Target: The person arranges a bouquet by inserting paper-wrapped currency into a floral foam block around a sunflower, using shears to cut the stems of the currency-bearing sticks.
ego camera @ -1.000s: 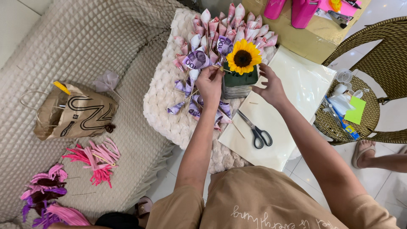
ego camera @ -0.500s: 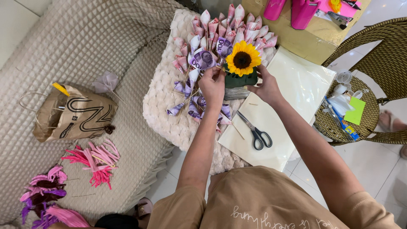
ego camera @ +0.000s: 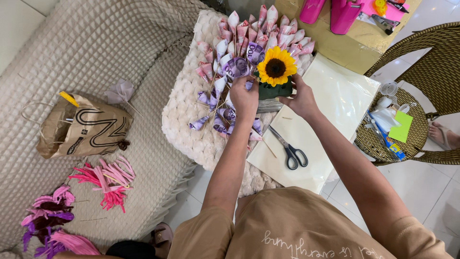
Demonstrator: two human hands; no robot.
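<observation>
Left hand [ego camera: 244,98] curled around folded cones [ego camera: 225,115] just left of the sunflower [ego camera: 276,67]. Right hand [ego camera: 301,98] gripping the dark base [ego camera: 273,91] beneath it. Scissors [ego camera: 289,148] below, apart.

The person is wearing a loose tan, sandy-brown short-sleeved shirt [ego camera: 297,225] that is filling the lower middle of the head view. Its fabric is looking soft and plain, and it is creasing gently across the chest. A line of thin, pale cursive lettering is running across the front near the bottom edge, curving slightly with the cloth. The short sleeves are ending above the elbows, so both forearms are showing bare. The left hand [ego camera: 245,98] and the right hand [ego camera: 301,98] are also bare, wearing no gloves; no rings or watch are showing. Below the left sleeve, a strip of dark clothing [ego camera: 125,249] is peeking out.
</observation>
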